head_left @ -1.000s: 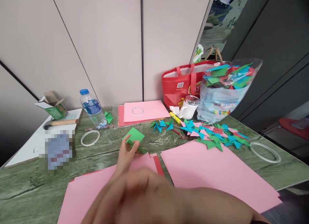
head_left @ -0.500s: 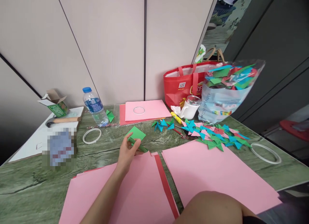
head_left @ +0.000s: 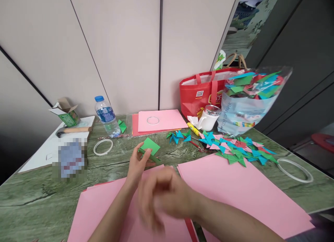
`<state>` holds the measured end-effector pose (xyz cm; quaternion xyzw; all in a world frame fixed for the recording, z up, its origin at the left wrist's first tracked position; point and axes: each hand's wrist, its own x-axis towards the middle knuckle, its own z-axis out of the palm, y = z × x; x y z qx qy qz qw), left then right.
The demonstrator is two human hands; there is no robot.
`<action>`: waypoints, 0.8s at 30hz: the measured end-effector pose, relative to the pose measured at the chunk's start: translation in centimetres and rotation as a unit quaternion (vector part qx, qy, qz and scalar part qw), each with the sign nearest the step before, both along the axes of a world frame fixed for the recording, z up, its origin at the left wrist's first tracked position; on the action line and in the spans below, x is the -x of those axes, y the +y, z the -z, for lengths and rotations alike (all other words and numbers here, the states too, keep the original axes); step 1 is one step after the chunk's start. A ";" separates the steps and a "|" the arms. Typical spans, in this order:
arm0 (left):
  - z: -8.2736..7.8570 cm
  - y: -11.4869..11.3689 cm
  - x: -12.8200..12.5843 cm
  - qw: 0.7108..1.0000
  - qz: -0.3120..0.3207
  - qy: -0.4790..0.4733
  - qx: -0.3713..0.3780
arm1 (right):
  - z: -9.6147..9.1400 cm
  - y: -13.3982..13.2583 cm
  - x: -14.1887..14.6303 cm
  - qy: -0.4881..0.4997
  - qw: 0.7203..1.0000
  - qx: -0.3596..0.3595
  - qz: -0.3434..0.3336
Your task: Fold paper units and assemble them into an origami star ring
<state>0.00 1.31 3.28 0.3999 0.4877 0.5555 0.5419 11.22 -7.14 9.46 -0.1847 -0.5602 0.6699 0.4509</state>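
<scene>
My left hand (head_left: 138, 162) is closed on a folded piece of green paper (head_left: 151, 146), pinched between thumb and fingers just beyond the left stack of pink sheets (head_left: 104, 203). One flat face of the green paper tilts up; another folded part lies under the thumb. Nearer to me, my right hand (head_left: 167, 196) hovers over the same stack, blurred by motion. Its fingers are loosely bent and apart, with nothing visible in them. A second stack of pink sheets (head_left: 242, 193) lies to the right.
Folded paper pieces (head_left: 235, 148) in several colours lie heaped at the right, by a white tape ring (head_left: 294, 170). Behind stand a white mug (head_left: 208, 118), a red bag (head_left: 189, 99) and a filled clear bag (head_left: 240, 113). A bottle (head_left: 106, 117) and hammer (head_left: 75, 130) are at the left.
My right hand has come into view from the lower right, over the left pink stack. My left hand still holds the green paper in nearly the same place. The view has shifted slightly.
</scene>
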 end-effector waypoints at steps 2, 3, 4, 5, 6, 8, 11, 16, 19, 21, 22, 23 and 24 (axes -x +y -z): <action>-0.1 0.0 0.0 1.000 -0.005 0.018 -0.006 | 0.6 4.2 -0.4 -0.025 0.980 0.011 0.197; -0.1 -0.1 0.0 1.000 -0.004 0.029 -0.008 | 1.6 5.7 -0.6 -0.050 0.958 0.012 0.282; 0.0 -0.1 0.0 0.999 -0.002 0.038 -0.009 | 3.0 6.9 -0.9 -0.072 0.939 0.010 0.335; 0.1 -0.1 -0.1 0.999 0.002 0.047 -0.010 | 4.6 7.7 -1.2 -0.098 0.930 0.007 0.354; 0.2 -0.1 -0.2 0.998 0.005 0.055 -0.013 | 6.2 8.2 -1.5 -0.121 0.928 0.010 0.353; 0.5 0.0 -0.3 0.998 0.010 0.063 -0.029 | 8.9 8.7 -1.9 -0.147 0.929 0.013 0.339; 0.9 0.1 -0.4 0.997 0.020 0.061 -0.048 | 10.9 8.9 -2.3 -0.165 0.928 0.005 0.333; 0.5 -0.3 -0.7 0.997 0.055 0.015 -0.044 | 10.7 9.2 -2.7 -0.159 0.922 -0.028 0.353; 0.1 -0.6 -0.8 0.997 0.073 -0.012 -0.024 | 10.6 9.2 -2.8 -0.137 0.936 -0.012 0.324; 0.1 -0.7 -0.9 0.995 0.085 -0.040 -0.018 | 10.6 9.2 -2.8 -0.129 0.941 -0.003 0.313; 0.1 -0.7 -0.9 0.994 0.090 -0.054 -0.016 | 10.5 9.2 -2.9 -0.125 0.942 0.001 0.312; 0.2 -0.6 -0.8 0.993 0.096 -0.066 -0.015 | 10.4 9.2 -2.9 -0.123 0.942 0.008 0.312; 0.3 -0.5 -0.8 0.992 0.101 -0.075 -0.014 | 10.4 9.2 -2.9 -0.123 0.942 0.019 0.311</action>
